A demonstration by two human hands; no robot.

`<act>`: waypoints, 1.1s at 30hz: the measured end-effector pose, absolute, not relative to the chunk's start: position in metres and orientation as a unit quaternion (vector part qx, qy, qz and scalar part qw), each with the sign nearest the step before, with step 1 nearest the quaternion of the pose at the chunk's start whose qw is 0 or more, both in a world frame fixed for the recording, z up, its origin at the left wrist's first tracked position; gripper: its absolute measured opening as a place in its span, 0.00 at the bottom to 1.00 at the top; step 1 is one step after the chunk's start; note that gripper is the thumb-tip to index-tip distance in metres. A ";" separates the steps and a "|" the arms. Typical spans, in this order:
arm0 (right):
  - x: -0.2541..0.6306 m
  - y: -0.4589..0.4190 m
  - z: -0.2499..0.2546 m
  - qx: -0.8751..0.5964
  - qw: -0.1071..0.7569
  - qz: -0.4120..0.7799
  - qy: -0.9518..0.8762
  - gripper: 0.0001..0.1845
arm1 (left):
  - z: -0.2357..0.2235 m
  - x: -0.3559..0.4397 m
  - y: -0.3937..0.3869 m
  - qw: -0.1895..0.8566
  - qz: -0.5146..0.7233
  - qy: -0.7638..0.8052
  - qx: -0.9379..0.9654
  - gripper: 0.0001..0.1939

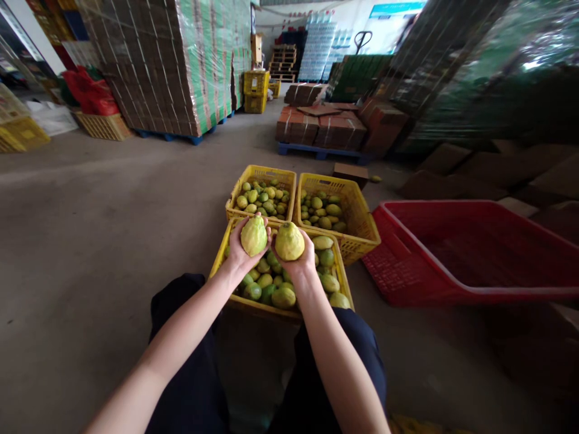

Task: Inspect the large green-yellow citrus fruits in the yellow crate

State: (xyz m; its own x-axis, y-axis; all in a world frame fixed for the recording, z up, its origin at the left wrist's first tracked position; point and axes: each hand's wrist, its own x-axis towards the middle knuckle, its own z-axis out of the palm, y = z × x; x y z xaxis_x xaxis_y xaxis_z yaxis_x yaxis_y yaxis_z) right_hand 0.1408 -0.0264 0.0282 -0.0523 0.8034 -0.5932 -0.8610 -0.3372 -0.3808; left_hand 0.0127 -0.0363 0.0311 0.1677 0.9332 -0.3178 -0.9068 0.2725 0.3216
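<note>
My left hand (pixel 239 252) is closed around a bumpy, pear-shaped yellow-green fruit (pixel 254 235), its narrow end pointing up. In my right hand (pixel 305 260) sits a rounder yellow fruit (pixel 289 242) with a dark stem spot on top. Both hands are close together above the near yellow crate (pixel 342 269), which holds many green and yellow fruits (pixel 283 297) of similar look. My forearms and hands cover part of that crate. I cannot tell exactly what kind of fruit these are.
Behind the near crate stand a left yellow crate (pixel 266 170) and a right yellow crate (pixel 360 224), both with fruit inside. A large red crate (pixel 393 265) is to the right. Farther off are flattened cartons (pixel 337 129) on a blue pallet and wrapped carton stacks (pixel 212 66).
</note>
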 end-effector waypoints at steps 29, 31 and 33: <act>0.144 -0.028 0.031 -0.399 0.575 0.712 0.052 0.10 | 0.029 0.017 -0.035 0.771 0.595 0.227 0.014 0.13; 0.144 -0.028 0.031 -0.400 0.575 0.712 0.050 0.10 | 0.029 0.017 -0.035 0.767 0.597 0.234 0.015 0.13; 0.144 -0.028 0.030 -0.402 0.574 0.711 0.051 0.11 | 0.030 0.018 -0.036 0.757 0.606 0.244 0.014 0.14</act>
